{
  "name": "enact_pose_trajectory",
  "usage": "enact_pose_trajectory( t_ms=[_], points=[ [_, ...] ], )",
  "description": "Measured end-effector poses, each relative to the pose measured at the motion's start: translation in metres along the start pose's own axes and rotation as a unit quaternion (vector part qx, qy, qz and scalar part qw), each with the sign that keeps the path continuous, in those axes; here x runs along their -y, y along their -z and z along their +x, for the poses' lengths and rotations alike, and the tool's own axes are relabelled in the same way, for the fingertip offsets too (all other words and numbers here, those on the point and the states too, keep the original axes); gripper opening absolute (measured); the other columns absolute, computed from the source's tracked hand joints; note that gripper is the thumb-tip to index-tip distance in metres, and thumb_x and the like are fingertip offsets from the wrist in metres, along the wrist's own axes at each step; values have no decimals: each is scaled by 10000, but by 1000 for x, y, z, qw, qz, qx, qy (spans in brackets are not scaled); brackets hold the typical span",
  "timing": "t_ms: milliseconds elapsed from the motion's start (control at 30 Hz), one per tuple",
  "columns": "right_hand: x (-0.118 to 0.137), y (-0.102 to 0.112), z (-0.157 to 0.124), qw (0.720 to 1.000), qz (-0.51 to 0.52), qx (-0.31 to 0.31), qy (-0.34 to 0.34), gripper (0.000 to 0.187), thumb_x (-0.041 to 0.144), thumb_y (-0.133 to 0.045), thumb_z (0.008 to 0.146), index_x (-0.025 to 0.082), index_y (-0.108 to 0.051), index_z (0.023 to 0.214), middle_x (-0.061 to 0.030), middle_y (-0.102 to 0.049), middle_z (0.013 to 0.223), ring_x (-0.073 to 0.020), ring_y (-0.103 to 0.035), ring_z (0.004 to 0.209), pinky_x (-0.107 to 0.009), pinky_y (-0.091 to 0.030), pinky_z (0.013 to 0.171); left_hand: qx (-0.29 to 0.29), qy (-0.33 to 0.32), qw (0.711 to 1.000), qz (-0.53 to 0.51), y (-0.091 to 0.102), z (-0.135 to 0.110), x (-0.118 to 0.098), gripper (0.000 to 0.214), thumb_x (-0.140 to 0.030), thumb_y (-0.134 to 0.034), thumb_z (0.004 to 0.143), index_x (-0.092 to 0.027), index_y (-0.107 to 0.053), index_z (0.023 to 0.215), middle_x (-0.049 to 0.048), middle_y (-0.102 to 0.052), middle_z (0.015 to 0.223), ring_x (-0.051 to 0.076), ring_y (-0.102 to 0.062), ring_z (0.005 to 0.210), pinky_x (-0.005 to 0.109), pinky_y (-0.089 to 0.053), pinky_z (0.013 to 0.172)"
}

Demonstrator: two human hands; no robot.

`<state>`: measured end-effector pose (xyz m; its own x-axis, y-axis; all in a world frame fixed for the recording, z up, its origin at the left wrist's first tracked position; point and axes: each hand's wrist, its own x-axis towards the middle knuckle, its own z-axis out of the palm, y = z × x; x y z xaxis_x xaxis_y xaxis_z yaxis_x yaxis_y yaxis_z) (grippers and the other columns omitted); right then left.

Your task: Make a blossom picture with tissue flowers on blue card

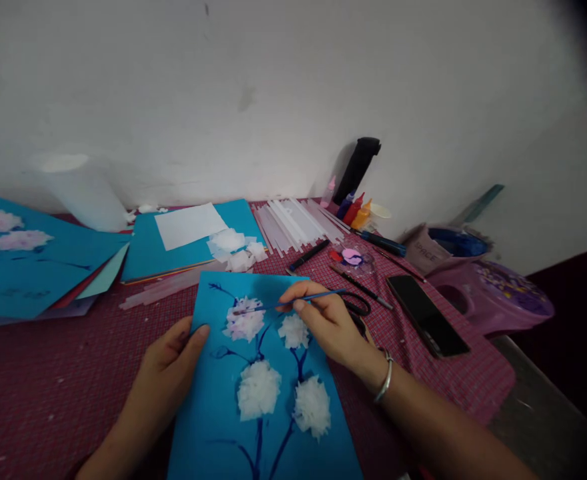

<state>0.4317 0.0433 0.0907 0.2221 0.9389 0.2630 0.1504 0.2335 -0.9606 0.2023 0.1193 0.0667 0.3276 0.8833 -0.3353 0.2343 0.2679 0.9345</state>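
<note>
A blue sheet of card (213,413) lies before me, with dark blue painted stems and several white tissue-paper flowers on it. My right hand (318,317) pinches a thin blue paintbrush (268,305), and its bristles touch the upper left flower (244,321), which carries pink and purple tints. The other flowers, such as the lower one (259,391), are plain white. My left hand (171,363) grips the card's left edge, thumb on top and fingers partly hidden. Beyond my right hand lie black-handled scissors (357,303), partly covered by it.
Right of the card are a paint palette (356,257), a phone (426,315), brushes and small paint bottles (353,210). White paper strips (296,223), tissue squares (236,248) and blue card (141,243) lie behind. A finished-looking flower card (68,253) stands left. A pink stool (493,300) holds a bucket.
</note>
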Motion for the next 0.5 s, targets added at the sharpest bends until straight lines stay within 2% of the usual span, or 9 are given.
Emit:
enact_pose_trajectory(
  t_ms=[200, 433, 500],
  points=[
    [3, 10, 2, 997, 68, -45, -8, 132, 259, -563, 881, 234, -692, 874, -11, -714, 798, -171, -697, 768, -307, -533, 732, -17, 10, 999, -26, -4, -2, -7, 440, -531, -731, 688, -235, -643, 1000, 1, -671, 681, 194, -598, 536, 284, -523, 450],
    [-3, 11, 1, 995, 78, -46, -36, 134, 314, -571, 881, 234, -678, 861, -7, -708, 752, -176, -688, 747, -308, -523, 707, -9, 58, 994, -88, 1, 1, -6, 446, -460, -761, 688, -261, -634, 1066, 7, -715, 750, 203, -638, 538, 325, -568, 507],
    [-5, 12, 3, 995, 84, -29, -51, 131, 319, -583, 868, 227, -674, 850, -9, -706, 757, -172, -685, 737, -303, -521, 705, -12, 72, 993, -91, 2, 1, -6, 472, -456, -765, 685, -258, -629, 1091, 7, -719, 744, 218, -650, 545, 335, -571, 504]
  ],
)
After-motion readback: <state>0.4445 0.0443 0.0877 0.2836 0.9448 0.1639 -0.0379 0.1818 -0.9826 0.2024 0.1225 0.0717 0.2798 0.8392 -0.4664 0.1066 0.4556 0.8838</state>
